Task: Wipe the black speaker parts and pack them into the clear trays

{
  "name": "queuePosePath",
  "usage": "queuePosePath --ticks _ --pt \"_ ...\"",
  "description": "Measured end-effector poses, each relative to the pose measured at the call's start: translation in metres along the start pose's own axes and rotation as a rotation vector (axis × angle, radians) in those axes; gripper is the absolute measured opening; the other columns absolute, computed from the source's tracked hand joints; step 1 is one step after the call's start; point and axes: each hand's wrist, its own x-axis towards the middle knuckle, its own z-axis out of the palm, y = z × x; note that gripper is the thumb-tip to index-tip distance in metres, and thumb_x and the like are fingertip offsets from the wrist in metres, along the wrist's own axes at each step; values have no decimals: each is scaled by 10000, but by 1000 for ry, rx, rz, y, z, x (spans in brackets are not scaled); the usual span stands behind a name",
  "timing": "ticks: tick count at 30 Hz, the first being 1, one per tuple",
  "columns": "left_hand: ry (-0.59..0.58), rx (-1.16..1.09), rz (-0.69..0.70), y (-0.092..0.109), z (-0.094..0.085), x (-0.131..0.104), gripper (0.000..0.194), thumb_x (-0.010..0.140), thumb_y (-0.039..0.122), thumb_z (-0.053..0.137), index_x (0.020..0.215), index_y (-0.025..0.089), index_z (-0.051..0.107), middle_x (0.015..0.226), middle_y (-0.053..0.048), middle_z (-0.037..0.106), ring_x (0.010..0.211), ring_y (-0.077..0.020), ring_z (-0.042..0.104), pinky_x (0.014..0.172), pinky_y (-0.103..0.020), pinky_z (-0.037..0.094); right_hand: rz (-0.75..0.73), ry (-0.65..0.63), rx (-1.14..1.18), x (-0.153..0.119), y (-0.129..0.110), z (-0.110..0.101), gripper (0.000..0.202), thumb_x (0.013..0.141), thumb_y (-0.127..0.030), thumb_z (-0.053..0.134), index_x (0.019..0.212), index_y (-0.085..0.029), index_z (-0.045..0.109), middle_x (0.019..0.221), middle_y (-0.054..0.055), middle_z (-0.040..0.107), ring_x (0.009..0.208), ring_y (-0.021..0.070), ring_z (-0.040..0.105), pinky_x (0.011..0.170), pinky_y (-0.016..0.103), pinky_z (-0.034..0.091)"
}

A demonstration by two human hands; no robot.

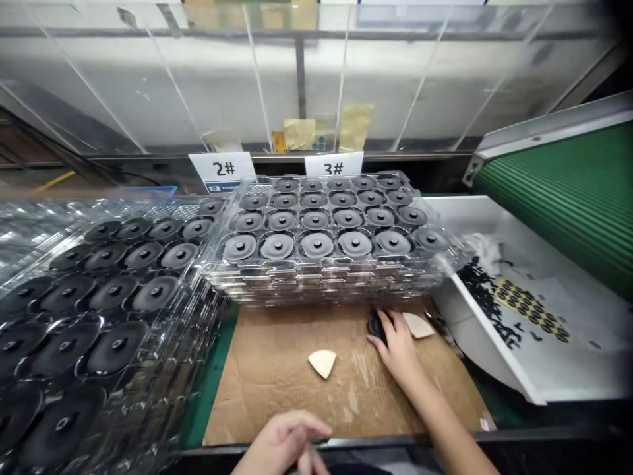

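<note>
My right hand (pixel 398 343) rests on the brown cardboard mat (pixel 277 402), fingers curled round the edge of a black rounded disc (pixel 376 326). Just right of those fingers lies a cream wedge-shaped piece (pixel 419 325), partly behind the hand. A second cream wedge (pixel 322 363) sits by itself near the middle of the cardboard. At the front edge, my left hand (pixel 289 443) hovers with fingers loosely bent and apart; nothing shows in it. Behind the cardboard, a stack of clear plastic trays (pixel 316 274) carries rows of black discs (pixel 317 245) with small central knobs.
More clear trays of black discs (pixel 115 290) stand at the left. On the right, a white bin (pixel 494 369) holds small black bits and a yellow sticker sheet (pixel 531 310). A green ribbed conveyor belt (pixel 568 191) rises beyond it. Signs "2#" (pixel 222 170) and "3#" (pixel 333 163) stand behind.
</note>
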Motion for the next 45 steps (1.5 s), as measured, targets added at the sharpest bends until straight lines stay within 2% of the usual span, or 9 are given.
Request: queuePosePath --ticks 3,5,9,12,16,24,36,40,45 --pt "-93 79 74 16 14 27 381 846 446 443 1113 206 570 945 -102 703 820 -226 674 811 -446 500 53 6 100 -1 -5 -4 477 761 -346 551 1205 -182 492 1199 137 427 1211 333 327 1040 538 203" --pt "-48 251 238 25 21 34 395 855 299 478 1249 293 452 1328 -94 496 1137 -229 530 1014 -486 334 105 -9 203 -9 -24 -11 544 781 -372 533 1281 -194 413 1272 130 382 1249 304 295 1060 511 184" --pt "-5 1137 1016 20 29 31 549 814 110 521 1301 326 389 1373 -71 448 1344 -251 228 1072 -570 133 227 -264 509 -41 -73 -25 515 849 -418 450 1327 -241 372 1296 89 444 1168 220 456 986 384 363" --pt "6 1448 1257 10 29 24 489 814 123 516 1278 259 437 1304 -61 528 1335 -268 246 1063 -601 77 550 -625 1052 -64 -99 -26 462 871 -450 393 1250 -207 498 1108 85 601 967 176 597 877 315 446" --pt "-57 1638 1190 9 17 10 415 827 154 496 1238 216 492 1323 -28 511 1296 -267 328 1061 -588 5 831 -829 1445 -77 -110 -14 460 846 -473 430 1092 -137 625 988 91 646 958 158 596 912 270 399" --pt "78 1631 1200 9 -1 -12 341 781 179 561 1113 238 610 1174 -37 632 1118 -341 522 850 -509 499 1063 -917 1650 -77 -121 12 246 841 -332 543 950 -154 674 834 26 672 785 89 618 743 162 429" --pt "38 1531 886 -1 -8 -3 438 790 122 522 1223 189 527 1181 -166 591 1039 -379 574 790 -493 513 866 -754 1243 -69 -141 32 602 920 -553 204 1089 -117 582 1016 123 650 1023 210 591 894 339 447" --pt "76 1058 539 -14 -7 -1 584 779 141 550 1327 258 389 1250 -186 552 1132 -357 515 888 -523 451 469 -375 645 -69 -133 41 476 944 -450 200 1185 -162 493 1150 131 580 1053 207 566 915 383 441" --pt "198 -388 -21 -12 -24 -11 527 760 294 620 1258 341 457 1322 -97 491 1142 -326 516 974 -499 384 237 -239 303 -56 -100 37 363 784 -390 571 1116 -244 592 1208 115 483 1130 310 425 983 519 294"
